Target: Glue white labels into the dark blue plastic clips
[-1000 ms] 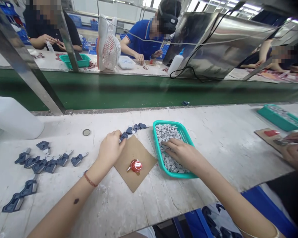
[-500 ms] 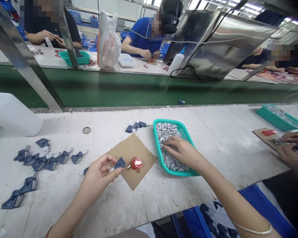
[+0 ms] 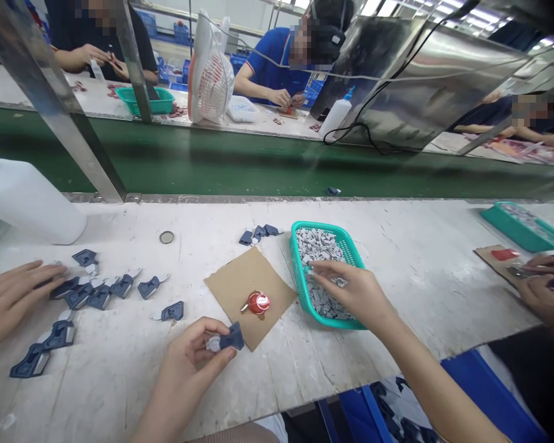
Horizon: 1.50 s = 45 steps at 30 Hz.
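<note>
The left hand pinches a dark blue piece in its fingers near the edge of a cardboard square; the right hand bends its fingers (gripping anything? I cannot tell) over a green basket of grey bits. Farther off stands a blue-tipped bottle.

The part in the left hand is navy and whitish. The basket under the right hand is teal.
</note>
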Motion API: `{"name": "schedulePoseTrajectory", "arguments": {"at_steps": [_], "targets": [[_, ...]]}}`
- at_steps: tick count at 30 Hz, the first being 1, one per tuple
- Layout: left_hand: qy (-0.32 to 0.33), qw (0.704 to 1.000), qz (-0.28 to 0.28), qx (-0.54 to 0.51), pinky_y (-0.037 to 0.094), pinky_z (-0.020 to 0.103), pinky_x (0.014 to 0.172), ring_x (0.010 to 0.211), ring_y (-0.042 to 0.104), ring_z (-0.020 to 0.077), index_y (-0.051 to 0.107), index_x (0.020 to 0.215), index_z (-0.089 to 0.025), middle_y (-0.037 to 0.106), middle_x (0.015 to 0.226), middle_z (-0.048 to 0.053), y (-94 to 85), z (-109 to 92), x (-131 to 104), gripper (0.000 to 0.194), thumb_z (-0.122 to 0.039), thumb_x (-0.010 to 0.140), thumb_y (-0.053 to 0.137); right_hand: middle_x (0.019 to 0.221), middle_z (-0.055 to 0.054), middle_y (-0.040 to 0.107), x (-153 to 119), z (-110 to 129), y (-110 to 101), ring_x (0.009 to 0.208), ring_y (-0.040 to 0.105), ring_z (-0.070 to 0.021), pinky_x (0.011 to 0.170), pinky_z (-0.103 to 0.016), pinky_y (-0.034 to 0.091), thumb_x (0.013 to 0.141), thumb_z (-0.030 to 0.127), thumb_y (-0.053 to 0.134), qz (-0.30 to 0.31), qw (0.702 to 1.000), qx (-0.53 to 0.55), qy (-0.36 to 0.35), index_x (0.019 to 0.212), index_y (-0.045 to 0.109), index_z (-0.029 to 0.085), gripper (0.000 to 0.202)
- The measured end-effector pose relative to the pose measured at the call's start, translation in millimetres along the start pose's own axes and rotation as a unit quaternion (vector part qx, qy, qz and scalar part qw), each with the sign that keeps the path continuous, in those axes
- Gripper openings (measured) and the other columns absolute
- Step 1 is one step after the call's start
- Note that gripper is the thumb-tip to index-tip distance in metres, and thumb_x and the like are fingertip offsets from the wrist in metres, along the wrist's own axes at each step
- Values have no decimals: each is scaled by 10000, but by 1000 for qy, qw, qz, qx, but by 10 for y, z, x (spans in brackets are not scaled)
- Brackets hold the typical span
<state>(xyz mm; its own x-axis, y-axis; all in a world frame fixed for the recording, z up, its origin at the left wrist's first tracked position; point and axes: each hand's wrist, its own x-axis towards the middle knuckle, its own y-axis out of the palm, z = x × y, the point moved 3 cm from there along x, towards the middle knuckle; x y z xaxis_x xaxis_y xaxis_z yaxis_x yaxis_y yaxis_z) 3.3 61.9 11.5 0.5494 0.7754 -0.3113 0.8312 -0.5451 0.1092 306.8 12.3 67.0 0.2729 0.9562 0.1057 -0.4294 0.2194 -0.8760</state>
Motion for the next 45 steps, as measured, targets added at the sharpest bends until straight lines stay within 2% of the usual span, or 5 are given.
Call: {"name": "schedulePoseTrajectory", "arguments": {"at_steps": [4,10,25,36,45], "targets": [[9,1000,-25,-8,586,274,702,830,699,191,684,908,-206,699,945,48,92,61,-40,125,-288,814,679,995,-74,756,-139,324,-32,912,712,-263,786,-402,604,898,345,607,-38,997,73,-1,1004,744,230,209],[98,993,-12,57,623,288,727,884,677,187,705,905,-217,674,945,55,158,107,11,107,-215,846,615,966,-79,717,-187,740,248,884,683,-227,684,-331,579,924,279,582,52,989,123,-65,978,734,233,167],[165,978,3,129,603,266,701,848,691,172,688,892,-196,721,918,54,193,163,-5,166,-100,853,558,944,-77,684,-126,774,415,851,670,-215,725,-332,543,942,237,552,105,985,111,-79,1006,734,222,193],[-6,996,27,-85,534,230,788,867,671,139,658,915,-223,682,929,3,231,61,9,100,-227,816,667,934,-65,734,-137,828,267,888,686,-210,719,-296,590,870,289,686,85,962,260,14,938,779,245,123],[47,985,33,-163,542,169,790,953,665,119,678,889,-249,701,950,-26,372,-149,40,125,-156,808,692,946,-32,729,-295,1132,117,888,685,-158,792,-254,561,873,181,691,114,948,295,-38,978,768,255,150]]}}
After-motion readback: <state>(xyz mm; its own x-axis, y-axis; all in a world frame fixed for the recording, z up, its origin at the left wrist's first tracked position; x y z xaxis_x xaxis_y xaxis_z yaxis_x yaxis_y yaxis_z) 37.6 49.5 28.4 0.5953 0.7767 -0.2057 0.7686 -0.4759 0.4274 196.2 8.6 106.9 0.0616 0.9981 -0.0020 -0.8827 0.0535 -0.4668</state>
